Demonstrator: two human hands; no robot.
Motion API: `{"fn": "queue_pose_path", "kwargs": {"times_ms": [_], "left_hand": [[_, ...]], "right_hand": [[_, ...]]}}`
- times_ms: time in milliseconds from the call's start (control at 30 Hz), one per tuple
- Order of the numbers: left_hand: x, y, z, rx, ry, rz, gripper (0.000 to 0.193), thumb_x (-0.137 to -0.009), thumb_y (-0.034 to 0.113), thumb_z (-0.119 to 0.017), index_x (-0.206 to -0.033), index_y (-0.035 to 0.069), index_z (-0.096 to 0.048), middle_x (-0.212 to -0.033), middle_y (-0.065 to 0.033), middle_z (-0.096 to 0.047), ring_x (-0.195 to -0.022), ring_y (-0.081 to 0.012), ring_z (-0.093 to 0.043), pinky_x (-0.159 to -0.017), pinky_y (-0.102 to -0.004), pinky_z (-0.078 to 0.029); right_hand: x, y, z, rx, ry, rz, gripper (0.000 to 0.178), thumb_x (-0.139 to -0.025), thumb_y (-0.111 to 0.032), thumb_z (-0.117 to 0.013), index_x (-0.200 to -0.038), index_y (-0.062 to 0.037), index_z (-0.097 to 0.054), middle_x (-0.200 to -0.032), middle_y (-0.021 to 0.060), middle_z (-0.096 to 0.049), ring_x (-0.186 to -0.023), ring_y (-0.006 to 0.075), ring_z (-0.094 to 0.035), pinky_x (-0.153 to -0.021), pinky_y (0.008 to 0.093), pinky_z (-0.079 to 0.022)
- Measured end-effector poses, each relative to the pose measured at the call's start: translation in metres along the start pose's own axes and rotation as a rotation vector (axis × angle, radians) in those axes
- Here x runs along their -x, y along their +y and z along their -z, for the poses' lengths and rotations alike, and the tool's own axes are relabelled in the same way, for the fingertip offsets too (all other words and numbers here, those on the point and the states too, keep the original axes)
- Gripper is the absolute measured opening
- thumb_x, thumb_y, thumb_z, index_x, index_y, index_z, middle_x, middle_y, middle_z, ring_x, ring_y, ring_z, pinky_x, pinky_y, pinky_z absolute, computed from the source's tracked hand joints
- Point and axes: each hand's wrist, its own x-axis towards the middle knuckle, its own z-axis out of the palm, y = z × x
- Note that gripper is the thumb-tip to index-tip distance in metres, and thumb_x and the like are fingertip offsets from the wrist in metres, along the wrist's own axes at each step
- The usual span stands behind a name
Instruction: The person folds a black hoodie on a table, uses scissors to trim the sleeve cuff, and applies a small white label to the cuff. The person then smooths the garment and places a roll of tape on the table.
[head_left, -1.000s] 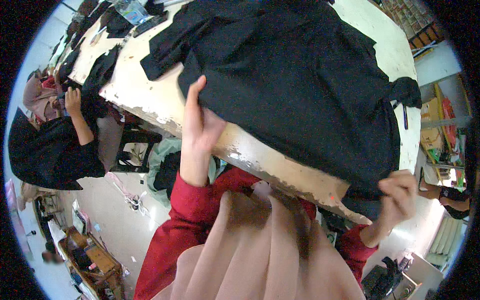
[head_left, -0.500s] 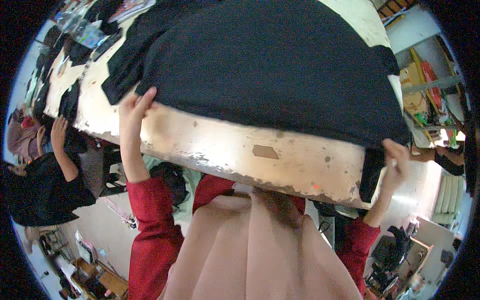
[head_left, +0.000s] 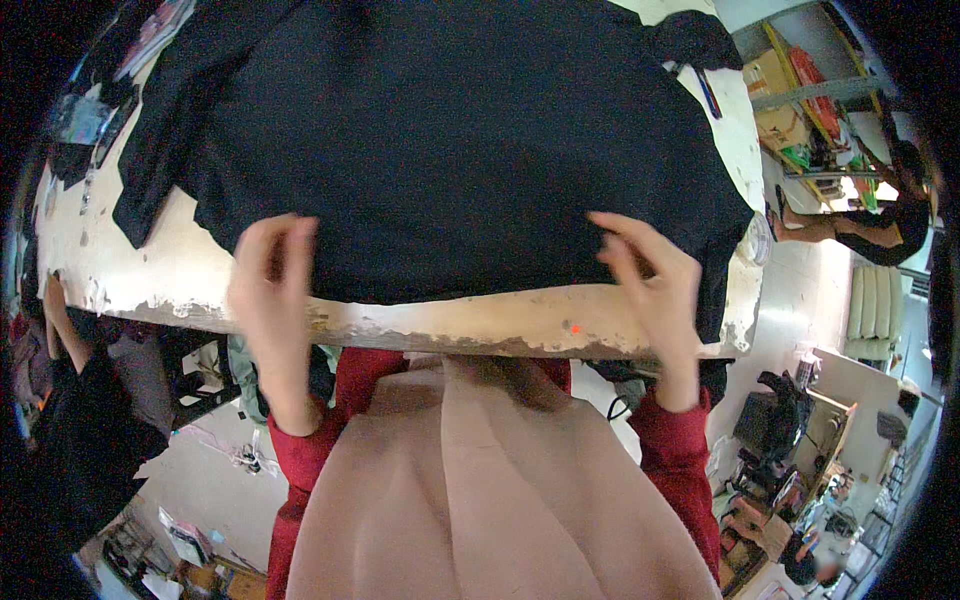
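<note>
A large black garment (head_left: 480, 150), perhaps a knitted top, lies spread over the pale worktable (head_left: 450, 315). Its near edge rests just short of the table's front edge, and a sleeve-like part fans out on the left. My left hand (head_left: 270, 290) is over the garment's near left part, blurred, its fingers bent with a gap between thumb and forefinger. Over the near right part is my right hand (head_left: 660, 280), thumb and forefinger apart. Nothing shows between the fingers of either hand. Whether the fingertips touch the cloth is hard to tell.
At the far right of the table lie a dark bundled cloth (head_left: 695, 40) and a blue pen (head_left: 710, 92). A clear round item (head_left: 757, 240) sits by the right edge. Another person's hand (head_left: 55, 295) rests at the table's left end. Shelves (head_left: 800, 110) stand beyond on the right.
Both hands have let go of the garment's near corners and come closer together over it. The garment now lies nearer the table's front edge. My view has shifted too.
</note>
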Motion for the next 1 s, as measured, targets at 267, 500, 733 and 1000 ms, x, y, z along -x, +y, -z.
{"fn": "queue_pose_path", "kwargs": {"times_ms": [267,500,733,1000], "left_hand": [[0.021,0.007,-0.051,-0.334,-0.468,-0.472,0.052,-0.085,0.039,-0.064,-0.132,0.021,-0.053,-0.143,-0.0083,-0.044,-0.134,-0.0317,-0.039,-0.11,-0.0499,-0.029],[0.018,0.008,-0.037,-0.349,-0.597,-0.429,0.08,-0.072,0.061,-0.068,-0.141,0.025,-0.047,-0.153,-0.0083,-0.034,-0.142,-0.0369,-0.027,-0.114,-0.0573,-0.02],[0.012,0.01,-0.034,-0.296,-0.629,-0.418,0.091,-0.062,0.058,-0.075,-0.141,0.023,-0.047,-0.154,-0.0095,-0.032,-0.142,-0.0392,-0.026,-0.113,-0.0598,-0.018],[0.012,0.004,-0.035,-0.344,-0.639,-0.455,0.092,-0.065,0.063,-0.073,-0.143,0.024,-0.045,-0.155,-0.0094,-0.03,-0.142,-0.0394,-0.025,-0.114,-0.0595,-0.017]], "right_hand": [[0.008,0.015,-0.064,0.624,-0.188,0.197,0.071,-0.093,-0.048,-0.049,-0.152,-0.0133,-0.027,-0.157,0.0123,-0.025,-0.144,0.0333,-0.022,-0.115,0.0563,-0.015],[0.013,0.014,-0.053,0.531,-0.191,0.195,0.075,-0.089,-0.056,-0.052,-0.15,-0.0174,-0.032,-0.157,0.0131,-0.023,-0.145,0.0369,-0.02,-0.114,0.0616,-0.01],[0.028,0.013,-0.033,0.299,-0.285,0.488,0.031,-0.07,-0.016,-0.072,-0.1,-0.0235,-0.076,-0.119,-0.0016,-0.061,-0.124,0.0237,-0.046,-0.101,0.0489,-0.032],[0.049,0.031,-0.022,0.198,-0.374,0.564,0.037,-0.075,-0.015,-0.069,-0.112,-0.0205,-0.07,-0.098,-0.0028,-0.063,-0.095,0.0194,-0.059,-0.086,0.0368,-0.044]]}}
